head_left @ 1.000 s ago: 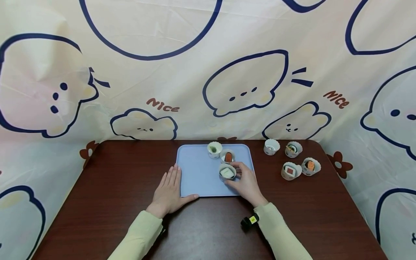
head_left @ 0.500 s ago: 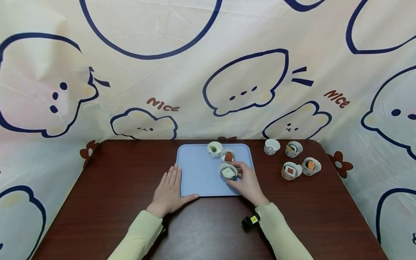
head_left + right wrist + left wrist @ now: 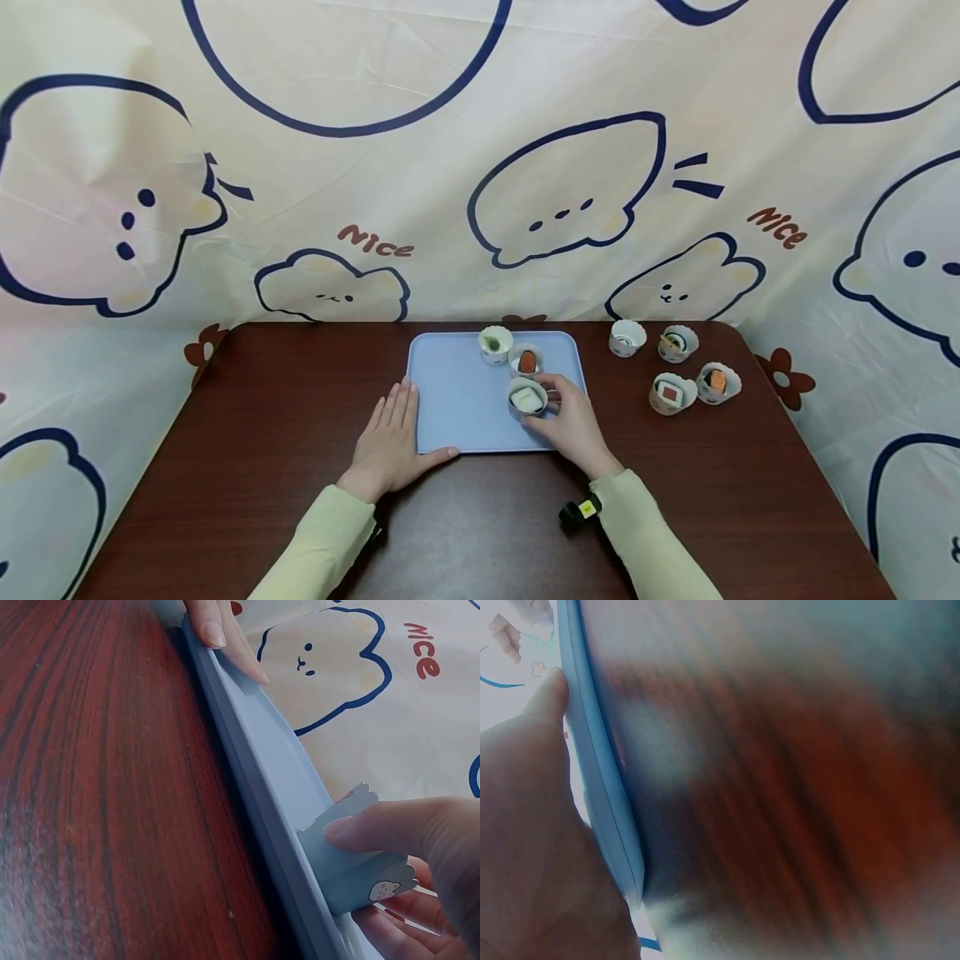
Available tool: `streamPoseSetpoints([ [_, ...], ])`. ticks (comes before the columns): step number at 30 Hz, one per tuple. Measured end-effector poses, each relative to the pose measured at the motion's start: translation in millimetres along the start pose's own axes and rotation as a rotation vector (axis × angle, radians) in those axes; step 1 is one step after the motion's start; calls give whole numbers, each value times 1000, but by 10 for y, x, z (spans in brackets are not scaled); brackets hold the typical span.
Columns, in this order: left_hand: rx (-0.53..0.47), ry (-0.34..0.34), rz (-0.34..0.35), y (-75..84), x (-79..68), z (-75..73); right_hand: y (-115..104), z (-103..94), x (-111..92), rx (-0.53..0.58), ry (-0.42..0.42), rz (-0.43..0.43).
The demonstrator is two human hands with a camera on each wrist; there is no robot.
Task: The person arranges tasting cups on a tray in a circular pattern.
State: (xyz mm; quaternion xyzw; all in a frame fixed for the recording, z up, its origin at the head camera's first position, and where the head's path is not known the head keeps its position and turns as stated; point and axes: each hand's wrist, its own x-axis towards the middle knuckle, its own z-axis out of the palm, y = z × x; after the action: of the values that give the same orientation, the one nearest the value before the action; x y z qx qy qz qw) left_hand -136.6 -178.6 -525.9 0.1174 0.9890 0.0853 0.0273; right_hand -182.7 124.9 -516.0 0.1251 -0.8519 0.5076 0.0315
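My left hand (image 3: 384, 442) lies with straight fingers along the left edge of the blue tray (image 3: 457, 396), its thumb at the near edge. In the right wrist view the left fingers (image 3: 212, 634) show at the tray's far end. My right hand (image 3: 572, 425) pinches a scalloped paper baking cup (image 3: 349, 874) between thumb and fingers, at the tray's right side. Inside that cup is a pale whitish-green piece (image 3: 527, 399). Just behind it on the tray stand a cup with a red-brown piece (image 3: 527, 361) and a cup with something green (image 3: 492, 342).
Several more paper cups stand on the brown table (image 3: 262, 433), right of the tray: a cup with a white piece (image 3: 626, 347), a cup with a dark-ringed piece (image 3: 675, 357), a cup with a red-centred square (image 3: 666, 407) and a cup with an orange piece (image 3: 716, 397). A printed cloth (image 3: 450, 192) hangs behind.
My right hand and the paper cup have shifted very slightly to the right since a second ago. Over the last half second they hardly move. The left hand stays put.
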Motion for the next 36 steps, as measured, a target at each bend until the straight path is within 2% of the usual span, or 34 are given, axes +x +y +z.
streamPoseSetpoints([
  [9, -32, -6, 5, 43, -18, -85, -3, 6, 5, -7, 4, 4],
  [18, 2, 6, 5, -11, 8, 10, -30, -89, -27, -53, 18, 26],
  [23, -9, -3, 1, -20, 13, 12, -36, -171, -44, -101, 20, 28],
  [36, -2, -9, -3, -12, 9, 10, -22, -353, -101, -115, 91, 0],
])
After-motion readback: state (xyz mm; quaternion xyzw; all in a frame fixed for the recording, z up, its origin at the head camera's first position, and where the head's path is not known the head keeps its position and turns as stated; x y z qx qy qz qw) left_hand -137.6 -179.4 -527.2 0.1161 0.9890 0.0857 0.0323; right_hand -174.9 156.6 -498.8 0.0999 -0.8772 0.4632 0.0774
